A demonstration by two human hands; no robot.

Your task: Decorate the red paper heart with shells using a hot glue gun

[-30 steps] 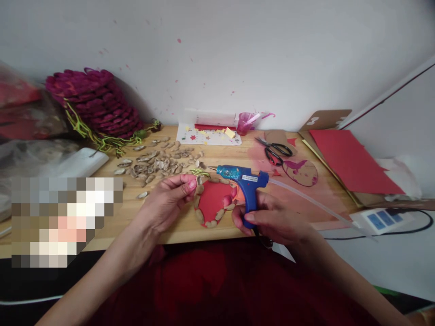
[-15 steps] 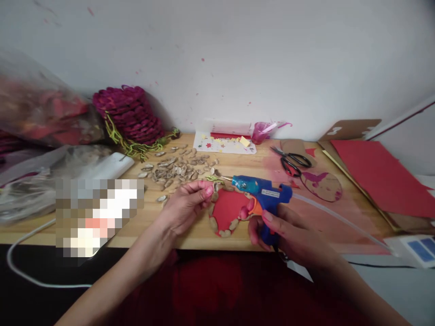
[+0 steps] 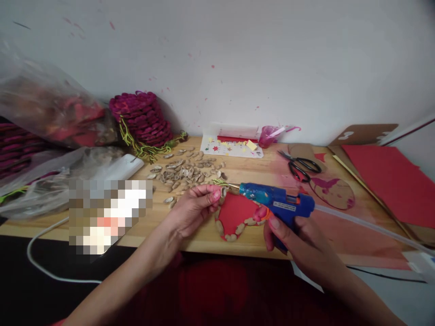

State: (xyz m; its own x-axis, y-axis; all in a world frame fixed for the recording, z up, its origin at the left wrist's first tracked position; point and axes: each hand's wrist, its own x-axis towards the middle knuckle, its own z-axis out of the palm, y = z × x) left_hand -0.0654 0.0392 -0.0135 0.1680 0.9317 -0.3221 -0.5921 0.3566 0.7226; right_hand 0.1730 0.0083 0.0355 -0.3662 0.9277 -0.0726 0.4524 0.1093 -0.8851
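My right hand grips a blue hot glue gun by its handle, a finger on the orange trigger. Its nozzle points left, toward my left hand. A clear glue stick trails from its back to the right. My left hand pinches a small nut shell at the upper left edge of a red paper piece, right at the nozzle tip. Shells are stuck round the rim of that red piece, which lies on the wooden table near its front edge.
A heap of loose shells lies behind my left hand. Black scissors, a painted cardboard oval, red paper sheets, a pink cup and a star sheet stand further back. Purple craftwork and plastic bags fill the left.
The view has swung left and down, so everything has shifted right in the picture. The glue gun has tilted lower, its nozzle now at the shell in my left fingers.
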